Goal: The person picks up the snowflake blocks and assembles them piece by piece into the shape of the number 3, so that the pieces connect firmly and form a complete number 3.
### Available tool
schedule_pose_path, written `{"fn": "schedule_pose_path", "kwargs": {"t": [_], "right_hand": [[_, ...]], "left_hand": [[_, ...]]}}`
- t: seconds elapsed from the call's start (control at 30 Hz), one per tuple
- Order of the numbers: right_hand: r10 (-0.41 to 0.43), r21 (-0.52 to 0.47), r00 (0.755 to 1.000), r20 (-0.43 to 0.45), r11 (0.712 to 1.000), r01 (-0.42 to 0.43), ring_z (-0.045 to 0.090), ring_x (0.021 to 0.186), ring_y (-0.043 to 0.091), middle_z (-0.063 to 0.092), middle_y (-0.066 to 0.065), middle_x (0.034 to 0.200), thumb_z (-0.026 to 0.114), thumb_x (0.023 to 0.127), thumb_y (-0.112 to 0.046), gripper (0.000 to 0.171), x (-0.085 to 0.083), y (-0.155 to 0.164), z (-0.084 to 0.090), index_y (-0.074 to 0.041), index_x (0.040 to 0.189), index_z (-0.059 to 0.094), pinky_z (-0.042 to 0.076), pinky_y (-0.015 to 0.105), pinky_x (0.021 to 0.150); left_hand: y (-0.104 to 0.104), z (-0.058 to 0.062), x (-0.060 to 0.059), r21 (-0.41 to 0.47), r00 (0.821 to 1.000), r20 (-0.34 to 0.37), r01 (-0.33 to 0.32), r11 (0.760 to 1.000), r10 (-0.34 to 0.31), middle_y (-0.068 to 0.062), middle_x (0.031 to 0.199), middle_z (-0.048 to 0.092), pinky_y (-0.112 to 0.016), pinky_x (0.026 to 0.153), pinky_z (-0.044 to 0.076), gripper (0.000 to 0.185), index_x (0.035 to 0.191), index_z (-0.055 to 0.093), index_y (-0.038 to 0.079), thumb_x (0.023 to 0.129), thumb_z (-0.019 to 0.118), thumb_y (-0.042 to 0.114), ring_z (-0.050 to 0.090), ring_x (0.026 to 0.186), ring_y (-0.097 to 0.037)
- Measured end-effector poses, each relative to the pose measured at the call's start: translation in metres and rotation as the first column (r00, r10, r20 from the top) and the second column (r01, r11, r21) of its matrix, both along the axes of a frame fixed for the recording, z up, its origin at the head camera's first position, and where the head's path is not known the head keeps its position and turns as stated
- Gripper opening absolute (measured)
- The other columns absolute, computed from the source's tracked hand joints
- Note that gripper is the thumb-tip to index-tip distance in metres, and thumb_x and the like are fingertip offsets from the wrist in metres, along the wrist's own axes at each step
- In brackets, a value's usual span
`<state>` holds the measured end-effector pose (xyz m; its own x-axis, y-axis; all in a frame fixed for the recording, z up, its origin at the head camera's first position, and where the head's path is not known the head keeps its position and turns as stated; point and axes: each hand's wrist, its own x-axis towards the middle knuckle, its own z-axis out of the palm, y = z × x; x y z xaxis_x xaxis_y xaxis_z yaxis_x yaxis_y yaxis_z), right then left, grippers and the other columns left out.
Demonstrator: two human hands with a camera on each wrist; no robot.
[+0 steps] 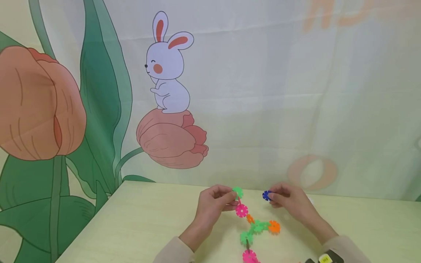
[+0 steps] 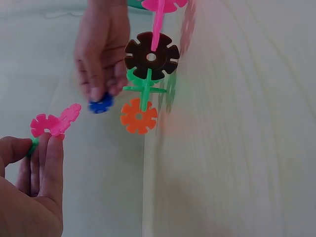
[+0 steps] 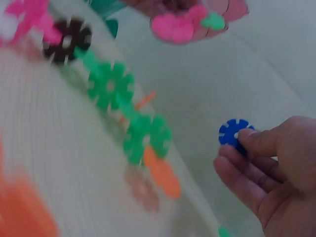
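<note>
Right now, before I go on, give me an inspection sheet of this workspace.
Surface: pale wood-grain table.
Job's things: chain of snowflake discs on the table, top end lifted; loose blue disc.
Clutter: dark object with a yellow patch at the near edge, unclear.
Grippers: left hand pinches the chain's top end by the green disc; right hand pinches the blue disc.
Cables: nothing seen.
Surroundings: backdrop with printed rabbit and tulips.

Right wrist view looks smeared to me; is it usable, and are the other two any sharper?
Right wrist view: the chain of discs is motion-blurred, but the blue disc pinched by the right hand stays fairly crisp. Left wrist view: mild blur, with the discs mirrored faintly in the glossy table. Head view: sharp, evenly lit, no harsh shadows, though the left hand and the discs appear small.
</note>
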<state>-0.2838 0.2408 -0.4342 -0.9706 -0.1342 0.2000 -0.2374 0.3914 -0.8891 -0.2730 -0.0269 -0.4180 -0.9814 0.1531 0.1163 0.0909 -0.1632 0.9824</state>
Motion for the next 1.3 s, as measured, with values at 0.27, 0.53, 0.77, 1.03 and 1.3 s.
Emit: {"fn": "schedule_pose_path", "kwargs": {"t": [0.27,0.53,0.77,1.03,1.3], "right_hand": [[0.139,-0.151,0.971,-0.193,0.974,-0.170,0.077,0.088,0.022,0.076,0.016,0.102,0.073,0.101,-0.006,0.012,0.020,-0.029,0.031,0.003,0.108,0.072,0.065,0.037,0.084],[0.127,-0.109,0.954,-0.273,0.981,-0.162,0.075,0.089,0.021,0.076,0.010,0.099,0.074,0.100,-0.007,0.004,0.026,-0.036,0.037,-0.006,0.104,0.075,0.064,0.033,0.087],[0.125,-0.072,0.953,-0.276,0.986,-0.151,0.075,0.090,0.021,0.076,0.006,0.097,0.074,0.099,-0.006,0.004,0.027,-0.031,0.038,-0.008,0.103,0.076,0.063,0.032,0.088],[0.123,-0.070,0.940,-0.319,0.986,-0.153,0.075,0.090,0.021,0.077,0.008,0.097,0.077,0.097,-0.006,0.007,0.028,-0.034,0.037,-0.010,0.102,0.079,0.063,0.031,0.086],[0.079,-0.127,0.935,-0.347,0.983,-0.131,0.076,0.086,0.021,0.079,0.005,0.092,0.078,0.093,0.003,0.012,0.029,-0.040,0.030,-0.007,0.098,0.081,0.063,0.030,0.084]], "left_hand": [[0.004,0.005,0.006,-0.015,0.999,-0.010,0.050,0.999,-0.050,-0.012,0.090,0.076,-0.038,0.079,0.066,0.018,0.105,0.074,-0.006,0.094,0.080,0.008,0.077,0.078,-0.021],[0.005,0.008,0.010,-0.020,0.995,-0.017,0.100,0.995,-0.100,-0.014,0.089,0.076,-0.038,0.079,0.066,0.017,0.101,0.075,-0.005,0.093,0.080,0.009,0.076,0.075,-0.019],[0.005,0.010,0.011,-0.021,0.991,-0.011,0.130,0.991,-0.130,-0.018,0.092,0.076,-0.038,0.078,0.066,0.021,0.104,0.075,-0.006,0.095,0.080,0.012,0.076,0.075,-0.019],[0.006,0.012,0.013,-0.018,0.990,-0.015,0.142,0.990,-0.142,-0.011,0.086,0.074,-0.037,0.076,0.067,0.021,0.105,0.075,-0.008,0.095,0.079,0.011,0.074,0.072,-0.017],[0.004,0.015,0.013,-0.026,0.989,-0.005,0.147,0.989,-0.147,-0.008,0.083,0.074,-0.035,0.077,0.066,0.021,0.105,0.074,-0.009,0.095,0.079,0.008,0.074,0.071,-0.016]]}}
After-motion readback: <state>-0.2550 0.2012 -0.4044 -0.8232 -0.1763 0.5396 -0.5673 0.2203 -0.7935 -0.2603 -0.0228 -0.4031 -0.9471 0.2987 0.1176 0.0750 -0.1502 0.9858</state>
